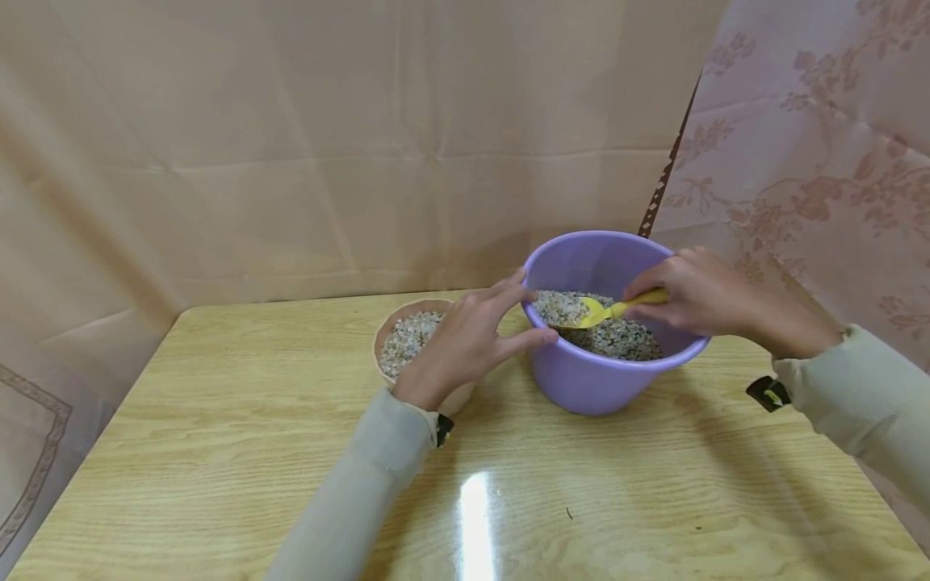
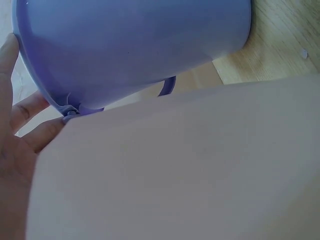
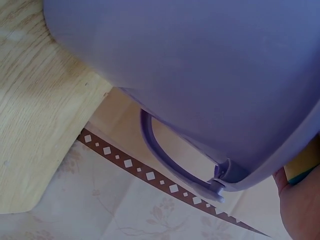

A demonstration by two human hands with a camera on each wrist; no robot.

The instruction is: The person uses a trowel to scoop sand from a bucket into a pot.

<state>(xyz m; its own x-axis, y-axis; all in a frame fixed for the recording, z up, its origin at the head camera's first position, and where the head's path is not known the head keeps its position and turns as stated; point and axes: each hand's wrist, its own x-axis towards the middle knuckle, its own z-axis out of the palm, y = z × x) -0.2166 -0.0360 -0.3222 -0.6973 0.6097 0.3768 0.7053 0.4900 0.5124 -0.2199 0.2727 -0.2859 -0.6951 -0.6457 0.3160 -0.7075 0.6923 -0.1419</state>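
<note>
A purple bucket (image 1: 592, 383) stands on the table, partly filled with small mixed gravel (image 1: 617, 339). My left hand (image 1: 472, 335) holds the bucket's left rim, thumb and fingers spread along it. My right hand (image 1: 697, 294) grips the yellow handle of a small shovel (image 1: 599, 311) inside the bucket's mouth. Its blade, heaped with gravel, lies at the left rim, near the left fingertips. Beneath the left forearm is a beige pot (image 1: 379, 343) filled with pale gravel, partly hidden by that hand. The bucket's curved handle (image 3: 167, 162) hangs at its far side.
The light wooden table (image 1: 240, 436) carries both containers near its back edge. Behind it hangs a beige curtain (image 1: 291, 161), and a flowered cloth (image 1: 821, 161) hangs on the right. A small dark strand (image 1: 570, 513) lies on the tabletop.
</note>
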